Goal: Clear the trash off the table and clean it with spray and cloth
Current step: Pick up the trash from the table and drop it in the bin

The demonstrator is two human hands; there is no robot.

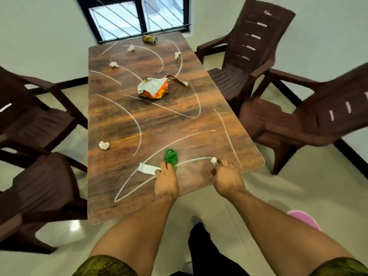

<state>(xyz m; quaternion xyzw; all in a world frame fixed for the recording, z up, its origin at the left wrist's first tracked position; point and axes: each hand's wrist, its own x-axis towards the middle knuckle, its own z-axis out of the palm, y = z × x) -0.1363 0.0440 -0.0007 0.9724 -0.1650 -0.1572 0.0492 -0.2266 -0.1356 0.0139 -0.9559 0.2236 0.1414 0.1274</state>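
Note:
A wooden table (pixel 123 120) marked with white chalk lines carries scattered trash. My left hand (pixel 166 184) grips a crushed green plastic bottle (pixel 170 157) near the front edge, next to a flat white paper slip (pixel 148 168). My right hand (pixel 229 179) pinches a small white paper ball (pixel 214 160) at the table's front right. An orange and silver snack wrapper (pixel 153 88) lies in the middle. More paper balls sit at the left (pixel 104 145), and farther back (pixel 114 64), (pixel 130 48), (pixel 177 55). A crushed brownish can (pixel 149 39) lies at the far edge.
Brown plastic chairs stand around the table: two on the left (pixel 35 120), (pixel 33 192) and two on the right (pixel 249 48), (pixel 318 118). A barred window (pixel 137 16) is behind the table. A pink object (pixel 304 219) lies on the floor at the right.

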